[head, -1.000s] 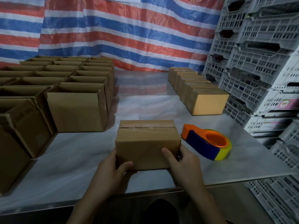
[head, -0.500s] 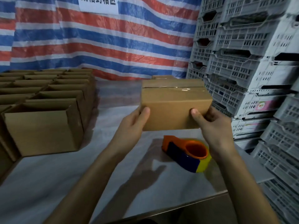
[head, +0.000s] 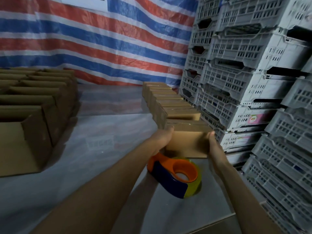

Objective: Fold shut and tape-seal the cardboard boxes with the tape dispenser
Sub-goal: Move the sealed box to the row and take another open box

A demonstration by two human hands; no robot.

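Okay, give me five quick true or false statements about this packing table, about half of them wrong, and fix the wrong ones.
1. The left hand and right hand both hold the sealed box. True.
2. The tape dispenser is gripped in the right hand. False: it lies on the table, and neither hand holds it.
3. The open boxes stand on the left side of the table. True.
4. The held box is at the far end of the row of sealed boxes. False: it is at the near end.
5. Grey crates are stacked on the right. True.
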